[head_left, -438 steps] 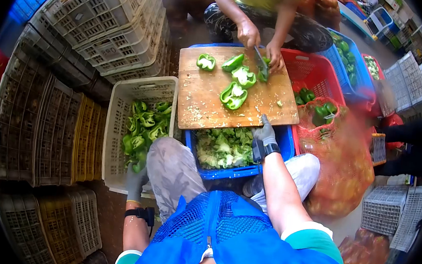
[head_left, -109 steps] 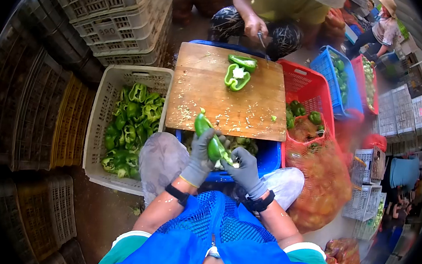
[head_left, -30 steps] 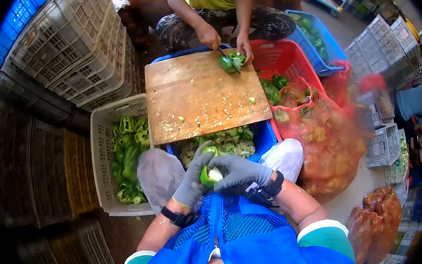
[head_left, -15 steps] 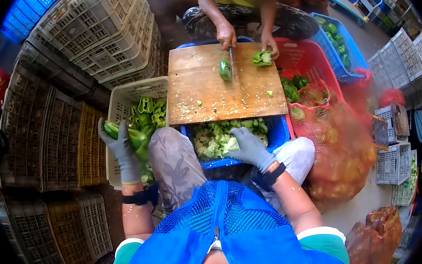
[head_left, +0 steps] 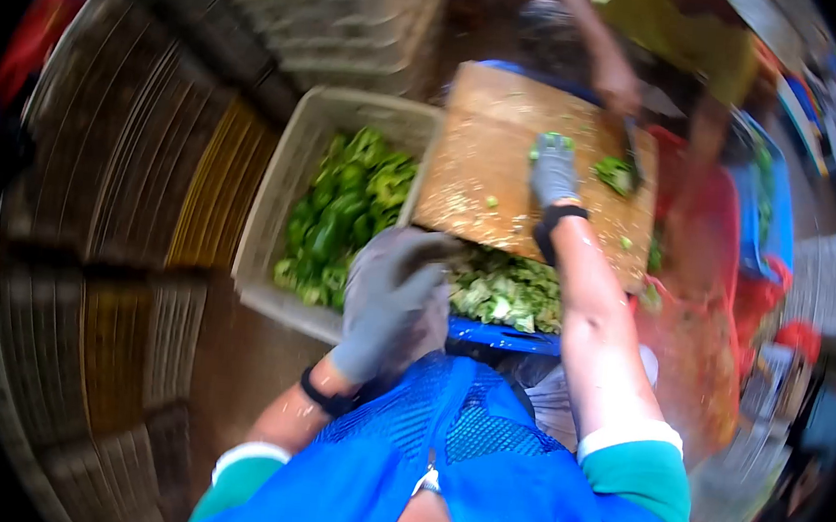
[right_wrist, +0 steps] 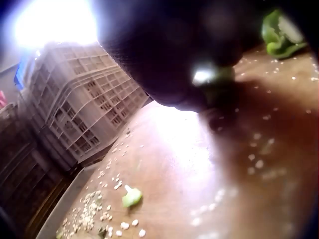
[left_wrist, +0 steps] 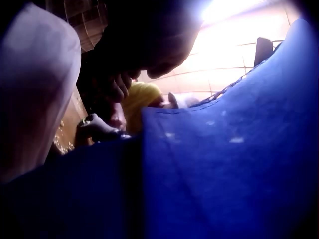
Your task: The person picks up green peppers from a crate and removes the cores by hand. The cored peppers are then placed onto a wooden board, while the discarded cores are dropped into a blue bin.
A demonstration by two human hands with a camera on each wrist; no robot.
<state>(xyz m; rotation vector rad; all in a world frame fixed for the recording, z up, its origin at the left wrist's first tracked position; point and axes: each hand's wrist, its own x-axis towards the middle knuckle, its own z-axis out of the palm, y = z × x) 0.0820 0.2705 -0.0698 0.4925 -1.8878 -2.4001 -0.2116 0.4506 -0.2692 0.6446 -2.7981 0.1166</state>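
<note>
My gloved right hand (head_left: 554, 173) reaches over the wooden cutting board (head_left: 476, 167), its fingertips curled onto a green bell pepper piece (head_left: 552, 140). In the right wrist view this pepper piece (right_wrist: 215, 82) shows small under the dark fingers, close over the seed-strewn board. My gloved left hand (head_left: 384, 308), blurred, is over my left knee with nothing in it and its fingers loosely bent. The left wrist view shows mostly the blue vest (left_wrist: 224, 164). Another green pepper piece (head_left: 613, 174) lies on the board beside the other person's knife (head_left: 634, 151).
A pale crate (head_left: 282, 165) of cut green peppers (head_left: 343, 205) stands left of the board. Under the board's near edge is a blue tub (head_left: 501, 338) holding pale green scraps (head_left: 510, 294). A red crate (head_left: 724, 228) is at right; crate stacks (head_left: 164, 154) rise at left.
My left hand let go of its pepper at the pale crate and came back over the knee. My right hand moved from the scraps up onto the board and took hold of a pepper piece.
</note>
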